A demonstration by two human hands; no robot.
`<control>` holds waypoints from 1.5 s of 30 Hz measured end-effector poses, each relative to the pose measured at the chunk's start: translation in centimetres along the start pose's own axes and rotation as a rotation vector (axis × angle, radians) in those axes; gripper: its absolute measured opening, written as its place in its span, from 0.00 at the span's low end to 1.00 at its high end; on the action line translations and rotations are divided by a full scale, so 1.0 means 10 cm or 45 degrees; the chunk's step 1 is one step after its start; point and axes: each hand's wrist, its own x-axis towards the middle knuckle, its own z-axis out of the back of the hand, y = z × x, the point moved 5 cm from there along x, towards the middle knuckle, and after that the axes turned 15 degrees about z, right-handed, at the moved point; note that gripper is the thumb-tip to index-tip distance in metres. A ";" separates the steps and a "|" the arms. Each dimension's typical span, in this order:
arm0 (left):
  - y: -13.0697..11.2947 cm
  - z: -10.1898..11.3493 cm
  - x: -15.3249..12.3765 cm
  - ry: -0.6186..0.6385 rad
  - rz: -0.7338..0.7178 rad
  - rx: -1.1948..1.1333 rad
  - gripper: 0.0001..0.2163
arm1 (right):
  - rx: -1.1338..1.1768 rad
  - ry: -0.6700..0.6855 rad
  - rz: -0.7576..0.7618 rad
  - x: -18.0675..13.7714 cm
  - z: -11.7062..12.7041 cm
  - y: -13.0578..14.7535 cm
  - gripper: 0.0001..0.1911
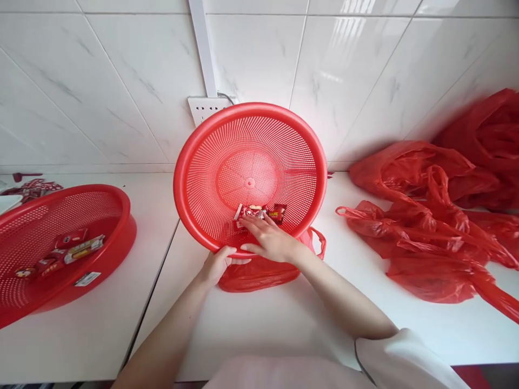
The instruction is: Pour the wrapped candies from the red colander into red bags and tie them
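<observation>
1. The basket (178, 186) is at the middle of the worktop (243, 329), tilted so that its mouth faces the person; its lower rim overlaps a red bag (259, 278) in view. Whether it rests on the bag, I cannot tell.
2. The left hand (214, 266) is closed on the near rim, thumb over the top and fingers curled beneath.
3. The right hand (272, 239) reaches over that rim. Its fingers are extended and nearly flat against the sweets (253, 212), with the thumb apart near the rim; whether they grip any sweet is not clear.
4. The sweets lie in the lower part of the tilted basket, a dark packet (279, 213) at their right end.
5. The basket looks light and fairly stiff, its perforated wall probably giving slightly. The thick, rounded rim is the best hold; smooth plastic could turn under a loose pinch.
6. The sweets should be light and small, their wrappers slick and crinkly, so they would slide easily; each is best taken across its middle.
7. The bag seems thin and limp, easily torn; its handle loop (322, 243) offers the surest hold.
</observation>
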 end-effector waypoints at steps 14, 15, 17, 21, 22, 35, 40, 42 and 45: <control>-0.23 0.21 0.05 -0.041 -0.120 -0.142 0.16 | 0.459 -0.386 -0.094 0.00 0.06 -0.10 0.13; -0.24 0.21 0.04 -0.049 -0.134 -0.146 0.17 | 0.541 -0.493 -0.199 -0.02 0.06 -0.17 0.12; -0.25 0.21 0.02 -0.061 -0.154 -0.158 0.19 | 0.817 -0.686 -0.380 -0.07 0.04 -0.30 0.12; -0.26 0.20 0.01 -0.050 -0.151 -0.167 0.20 | 1.594 -0.866 -0.605 -0.11 -0.01 -0.40 0.16; -0.27 0.20 0.01 -0.049 -0.147 -0.169 0.20 | 1.740 -0.884 -0.655 -0.11 -0.02 -0.40 0.16; -0.28 0.21 0.01 -0.024 -0.143 -0.185 0.20 | 1.734 -0.979 -0.564 -0.07 0.09 -0.34 0.21; -0.26 0.23 0.04 -0.042 -0.125 -0.198 0.14 | 1.323 -0.630 -0.351 -0.10 0.26 -0.22 0.21; -0.26 0.22 0.04 -0.060 -0.109 -0.204 0.12 | 1.046 -0.302 -0.295 -0.12 0.28 -0.13 0.16; -0.27 0.21 0.03 -0.067 -0.120 -0.213 0.11 | 0.514 -0.021 -0.255 -0.16 0.31 -0.01 0.11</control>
